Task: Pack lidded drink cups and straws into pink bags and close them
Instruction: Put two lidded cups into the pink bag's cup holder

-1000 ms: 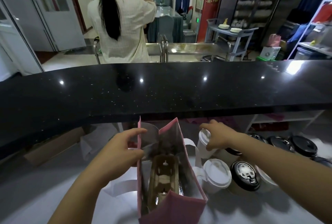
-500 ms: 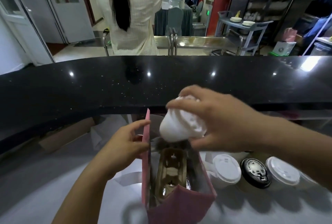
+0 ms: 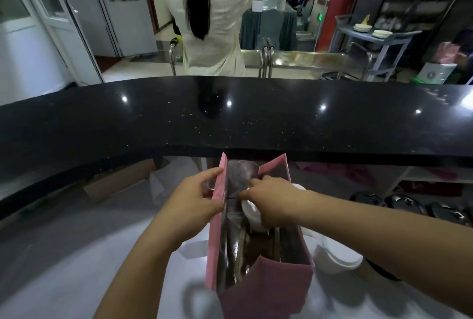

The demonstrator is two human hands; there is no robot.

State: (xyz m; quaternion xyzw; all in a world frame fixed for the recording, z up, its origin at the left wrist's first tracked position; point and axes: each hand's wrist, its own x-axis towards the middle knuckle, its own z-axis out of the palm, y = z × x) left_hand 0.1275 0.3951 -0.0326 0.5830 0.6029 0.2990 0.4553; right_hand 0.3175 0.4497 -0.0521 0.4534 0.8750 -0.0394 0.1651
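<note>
Grey table, lower frame: pink bag stands at centre, mouth open, no straw visible inside. Left hand pinches the bag's left wall; right hand is curled round a white lidded cup, held inside the mouth. Judged early: spare cups wait lower right; straws and closing remain.

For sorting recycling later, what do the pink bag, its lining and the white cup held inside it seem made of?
The pink bag: likely matte paper; its walls stand stiff with sharp creases. Its lining: seemingly silvery foil or metallised film; it reflects light in wrinkled streaks. The white cup: smooth, opaque white, paper or plastic; I cannot tell which.
</note>
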